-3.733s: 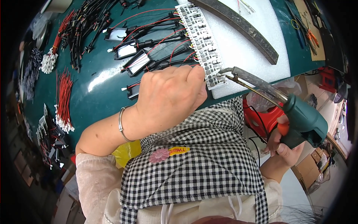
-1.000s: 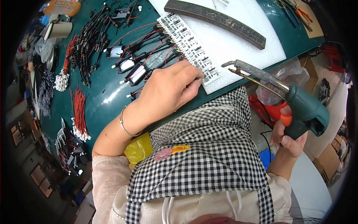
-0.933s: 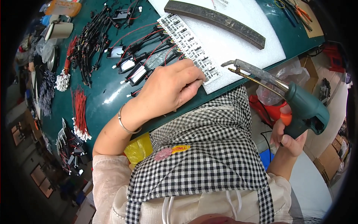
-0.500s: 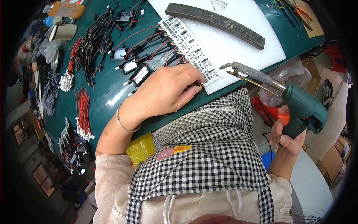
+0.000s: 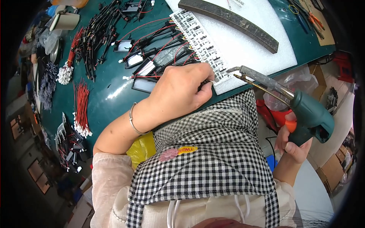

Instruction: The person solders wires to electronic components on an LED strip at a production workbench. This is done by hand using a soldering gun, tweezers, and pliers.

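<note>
My left hand (image 5: 180, 89) is closed in a pinch at the near end of a strip of small white circuit boards (image 5: 199, 40). A thin wire (image 5: 213, 81) pokes out from its fingertips; the rest of it is hidden by the fingers. My right hand (image 5: 292, 144) grips the dark green handle of a soldering gun (image 5: 312, 114), its fingers by the orange trigger. The gun's bent tip lies just right of the boards' near end, a small gap from the left fingertips. Red and black leads run from the boards to black rectangular housings (image 5: 146, 68) on the left.
A dark, heavy bar (image 5: 232, 23) rests on a white foam sheet (image 5: 262, 57) beside the boards. Black cables (image 5: 93, 41) and bundles of red wires (image 5: 81, 110) lie at left on the green table (image 5: 114, 93). Pliers (image 5: 313, 19) lie at far right.
The view has shifted slightly. My left hand has moved a little right and turned, showing another housing beside it. The soldering gun stays in my right hand, its tip still near the boards' end.
</note>
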A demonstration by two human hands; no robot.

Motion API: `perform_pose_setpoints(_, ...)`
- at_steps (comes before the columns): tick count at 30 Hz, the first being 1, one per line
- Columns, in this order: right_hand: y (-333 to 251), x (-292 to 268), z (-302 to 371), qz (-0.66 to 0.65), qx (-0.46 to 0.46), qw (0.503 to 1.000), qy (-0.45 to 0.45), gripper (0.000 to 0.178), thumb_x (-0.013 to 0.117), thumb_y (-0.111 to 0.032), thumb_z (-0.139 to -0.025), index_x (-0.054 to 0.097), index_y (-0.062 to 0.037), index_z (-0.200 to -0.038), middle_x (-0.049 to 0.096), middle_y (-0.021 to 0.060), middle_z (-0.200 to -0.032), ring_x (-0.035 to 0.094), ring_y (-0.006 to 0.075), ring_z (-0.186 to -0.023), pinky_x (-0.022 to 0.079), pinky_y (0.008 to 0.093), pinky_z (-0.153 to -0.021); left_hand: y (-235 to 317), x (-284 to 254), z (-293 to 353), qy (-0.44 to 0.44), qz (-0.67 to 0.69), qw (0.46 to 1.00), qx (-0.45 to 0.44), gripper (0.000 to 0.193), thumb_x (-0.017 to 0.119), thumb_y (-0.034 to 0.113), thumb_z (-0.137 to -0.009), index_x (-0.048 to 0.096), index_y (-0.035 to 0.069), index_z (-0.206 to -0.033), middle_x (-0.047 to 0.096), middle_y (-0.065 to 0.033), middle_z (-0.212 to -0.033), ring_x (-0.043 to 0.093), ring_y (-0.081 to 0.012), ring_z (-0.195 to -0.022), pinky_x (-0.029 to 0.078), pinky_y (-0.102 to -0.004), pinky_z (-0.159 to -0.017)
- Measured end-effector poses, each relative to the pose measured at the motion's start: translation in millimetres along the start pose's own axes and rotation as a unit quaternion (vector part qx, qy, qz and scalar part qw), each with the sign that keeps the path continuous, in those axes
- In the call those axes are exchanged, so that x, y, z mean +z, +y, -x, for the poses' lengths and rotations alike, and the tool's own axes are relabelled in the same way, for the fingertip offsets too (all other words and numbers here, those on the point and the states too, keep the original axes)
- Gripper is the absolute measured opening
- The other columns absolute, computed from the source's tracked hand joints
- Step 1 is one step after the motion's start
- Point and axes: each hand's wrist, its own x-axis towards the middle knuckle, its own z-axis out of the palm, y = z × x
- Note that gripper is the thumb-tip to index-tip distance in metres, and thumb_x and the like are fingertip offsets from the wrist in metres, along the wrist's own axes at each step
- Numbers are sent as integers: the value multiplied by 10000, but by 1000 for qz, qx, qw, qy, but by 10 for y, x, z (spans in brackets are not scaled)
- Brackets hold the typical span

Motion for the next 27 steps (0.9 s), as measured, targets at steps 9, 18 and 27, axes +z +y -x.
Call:
perform_pose_setpoints(9,47,-70,150,-7,5,1000,-8,717,797,-63,-599,458,142,-1196,611,153,-884,534,144,-567,495,284,-479,-7,89,70,89,-110,986,87,202,684,-40,-642,580,42,-794,595,-62,-700,588,-198,-566,478,-282,-490)
perform_pose_setpoints(18,78,65,180,66,-5,997,29,663,811,-185,-614,492,95,-1123,510,54,-612,470,119,-430,404,236,-404,-91,96,81,94,-115,976,159,228,701,-42,-618,597,40,-804,614,-63,-742,605,-196,-603,489,-277,-511)
perform_pose_setpoints(27,135,-3,195,129,-5,991,23,605,830,-162,-609,532,72,-1081,554,68,-641,492,125,-483,414,234,-457,-115,85,72,91,-99,978,161,217,701,-41,-627,592,34,-798,613,-67,-747,606,-194,-612,491,-271,-521)
